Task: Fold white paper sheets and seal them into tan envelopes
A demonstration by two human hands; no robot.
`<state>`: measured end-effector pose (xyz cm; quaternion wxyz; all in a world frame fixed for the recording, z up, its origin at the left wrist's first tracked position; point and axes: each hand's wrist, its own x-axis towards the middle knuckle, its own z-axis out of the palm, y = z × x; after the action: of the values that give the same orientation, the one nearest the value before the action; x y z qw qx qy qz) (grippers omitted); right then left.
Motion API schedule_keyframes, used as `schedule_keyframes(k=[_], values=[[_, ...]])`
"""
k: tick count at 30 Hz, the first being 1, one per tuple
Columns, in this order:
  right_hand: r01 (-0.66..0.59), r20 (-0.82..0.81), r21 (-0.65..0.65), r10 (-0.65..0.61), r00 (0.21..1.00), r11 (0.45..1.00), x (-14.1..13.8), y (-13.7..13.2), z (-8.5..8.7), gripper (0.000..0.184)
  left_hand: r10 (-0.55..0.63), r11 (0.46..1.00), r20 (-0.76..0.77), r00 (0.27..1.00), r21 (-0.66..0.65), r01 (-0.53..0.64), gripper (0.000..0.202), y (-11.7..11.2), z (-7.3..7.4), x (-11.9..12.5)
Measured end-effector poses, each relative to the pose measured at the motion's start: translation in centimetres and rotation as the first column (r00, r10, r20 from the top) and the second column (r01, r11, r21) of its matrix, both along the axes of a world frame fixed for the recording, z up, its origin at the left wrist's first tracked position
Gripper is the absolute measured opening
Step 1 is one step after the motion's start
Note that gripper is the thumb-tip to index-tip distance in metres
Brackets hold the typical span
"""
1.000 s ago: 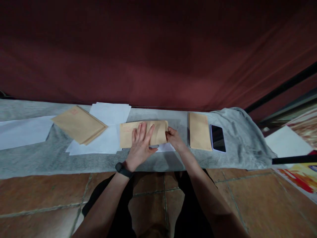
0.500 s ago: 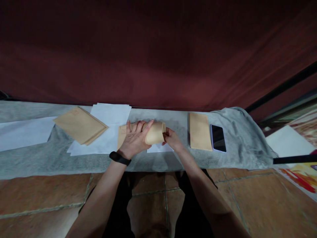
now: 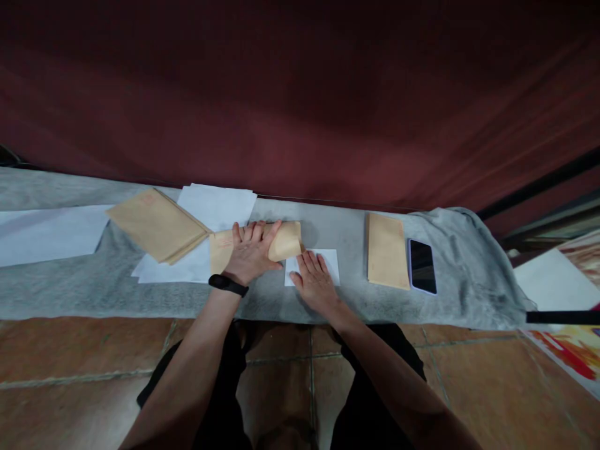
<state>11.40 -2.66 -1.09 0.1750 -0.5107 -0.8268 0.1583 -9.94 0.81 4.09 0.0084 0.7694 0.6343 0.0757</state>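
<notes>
Brown envelope (image 3: 285, 242) lies under the spread left hand (image 3: 253, 253), maybe to keep it flat, while the right hand (image 3: 315, 278), fingers out, rests on white paper (image 3: 332, 261) toward the bench's (image 3: 349, 300) front edge.

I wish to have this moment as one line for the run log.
left hand: spread on brown envelope | right hand: resting on white paper | phone: beside right envelope pile

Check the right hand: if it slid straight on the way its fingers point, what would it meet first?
Likely the right end of the brown envelope under the left hand; the right hand looks almost at it, perhaps touching, though depth is unclear.
</notes>
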Motion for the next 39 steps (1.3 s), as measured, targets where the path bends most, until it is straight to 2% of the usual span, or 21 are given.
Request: schedule_keyframes(k=[3,8,10,13,15,18,20,23,27,33,39], values=[[0.004,0.090,0.037,-0.007,0.996,0.999,0.0,-0.7,-0.2,0.056,0.024,0.999,0.002,1.000,-0.044,-0.023,0.117,0.2,-0.5,-0.1],[0.041,0.124,0.062,-0.048,0.991,0.997,1.0,-0.3,-0.4,0.060,-0.009,0.998,0.020,1.000,-0.057,0.010,0.107,0.0,0.1,-0.1],[0.054,0.125,0.063,-0.062,0.990,0.997,1.2,-0.2,-0.4,0.060,-0.068,0.997,0.039,0.997,-0.039,0.070,0.097,-0.4,0.2,0.4],[0.052,0.138,0.065,-0.061,0.989,0.997,1.3,-0.2,-0.5,0.059,-0.228,0.974,0.102,0.968,0.002,0.229,0.081,-1.5,-0.1,2.2],[0.039,0.161,0.069,-0.050,0.986,0.997,1.4,-0.2,-0.5,0.058,-0.333,0.942,0.170,0.927,0.018,0.335,0.076,-2.4,-0.8,4.1],[0.010,0.223,0.078,-0.027,0.975,0.997,1.9,-0.1,-0.4,0.058,-0.390,0.915,0.269,0.881,0.004,0.404,0.070,-3.9,-2.4,7.0],[0.007,0.253,0.088,-0.029,0.967,0.996,2.3,0.0,-0.4,0.060,-0.366,0.923,0.305,0.879,-0.001,0.385,0.070,-4.6,-3.4,8.2],[0.020,0.253,0.101,-0.045,0.966,0.995,2.8,0.2,-0.3,0.060,-0.343,0.933,0.310,0.887,0.002,0.360,0.067,-4.9,-4.1,8.7],[0.027,0.221,0.109,-0.051,0.974,0.994,3.1,0.5,-0.3,0.056,-0.302,0.951,0.267,0.915,0.016,0.310,0.064,-4.6,-4.1,7.9],[0.133,0.156,0.096,-0.147,0.977,0.986,3.7,0.7,-0.7,0.056,-0.245,0.969,0.220,0.944,0.017,0.248,0.058,-4.2,-3.9,7.1],[0.192,0.173,0.147,-0.216,0.961,0.970,4.6,0.5,-1.1,0.057,-0.182,0.983,0.102,0.978,0.041,0.179,0.059,-4.5,-4.3,6.2]])
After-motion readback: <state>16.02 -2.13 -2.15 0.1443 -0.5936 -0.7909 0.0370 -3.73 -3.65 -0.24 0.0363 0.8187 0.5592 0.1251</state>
